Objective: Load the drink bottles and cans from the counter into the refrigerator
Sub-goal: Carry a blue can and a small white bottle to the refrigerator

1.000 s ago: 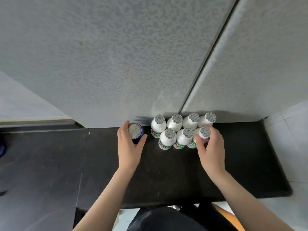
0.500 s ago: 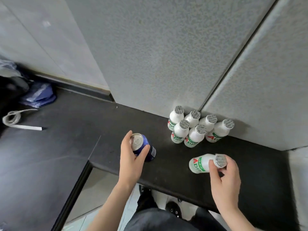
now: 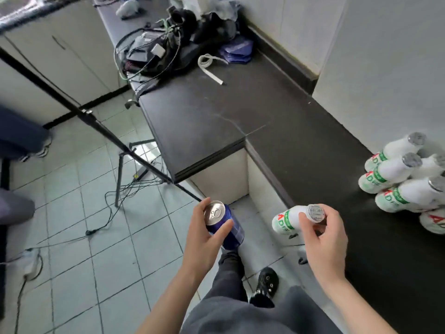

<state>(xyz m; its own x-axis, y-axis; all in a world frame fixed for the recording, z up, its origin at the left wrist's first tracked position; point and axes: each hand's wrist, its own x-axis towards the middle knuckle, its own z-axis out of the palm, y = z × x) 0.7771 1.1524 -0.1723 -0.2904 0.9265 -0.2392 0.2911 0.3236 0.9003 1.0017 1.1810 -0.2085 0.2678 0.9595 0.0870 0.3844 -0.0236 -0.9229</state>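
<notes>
My left hand [image 3: 204,239] grips a blue drink can [image 3: 225,225] with a silver top, held above the tiled floor. My right hand [image 3: 323,239] holds a small white bottle [image 3: 289,219] with a green and red label by its foil-capped neck, off the counter's front edge. Several more white bottles [image 3: 397,179] of the same kind stand clustered on the black counter [image 3: 313,153] at the far right, against the wall. No refrigerator is in view.
A black tripod [image 3: 120,143] with trailing cables stands on the tiled floor at left. Bags, cables and a white strap [image 3: 209,66] lie on the counter's far end. Another person's legs [image 3: 16,141] show at the left edge. My own legs and black shoe [image 3: 265,285] are below.
Both hands lifted the can and the bottle off the counter and carried them out over the floor. The view swung left, away from the wall.
</notes>
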